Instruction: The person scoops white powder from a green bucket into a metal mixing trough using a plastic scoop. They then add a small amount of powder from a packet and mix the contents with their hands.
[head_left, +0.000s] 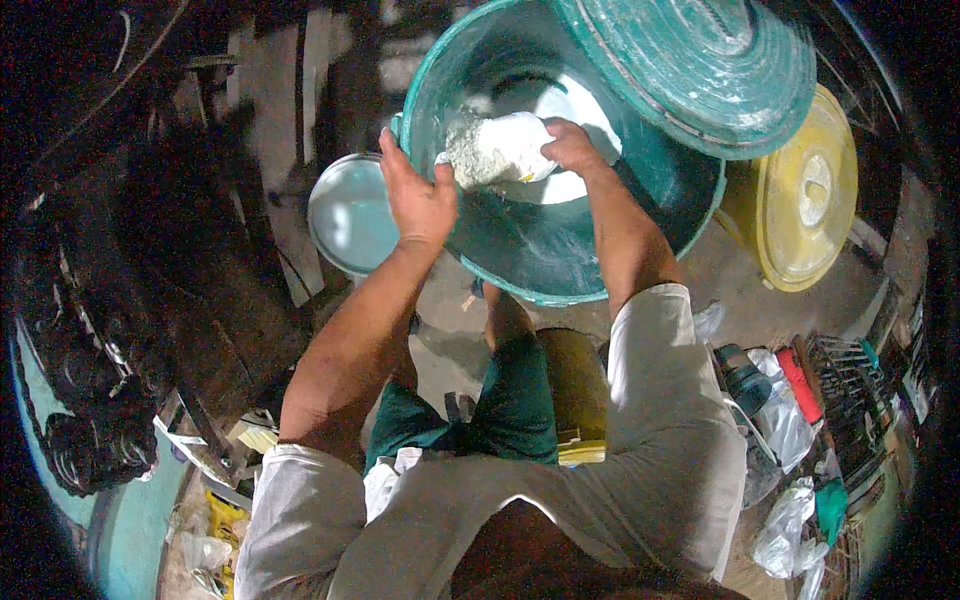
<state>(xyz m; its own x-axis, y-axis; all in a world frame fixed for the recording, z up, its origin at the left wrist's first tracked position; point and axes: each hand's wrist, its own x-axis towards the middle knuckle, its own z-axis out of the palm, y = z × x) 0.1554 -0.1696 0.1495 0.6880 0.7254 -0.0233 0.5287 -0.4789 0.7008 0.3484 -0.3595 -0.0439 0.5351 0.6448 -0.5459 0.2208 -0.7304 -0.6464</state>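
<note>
Over the large green plastic barrel my right hand grips a white container, perhaps a scoop or cut jug. A pale, crumbly powder lies at the container's left end, above the barrel's inside. White material shows deeper in the barrel. At the barrel's left rim is my left hand, fingers apart and thumb raised; whether it touches the rim or the powder is unclear. A round green lid leans across the barrel's upper right opening.
A yellow lidded barrel stands at right. Left of the green barrel sits a round pale-blue lid or container. Plastic bags, a red item and a wire rack lie at lower right. Wooden boards stand at upper left.
</note>
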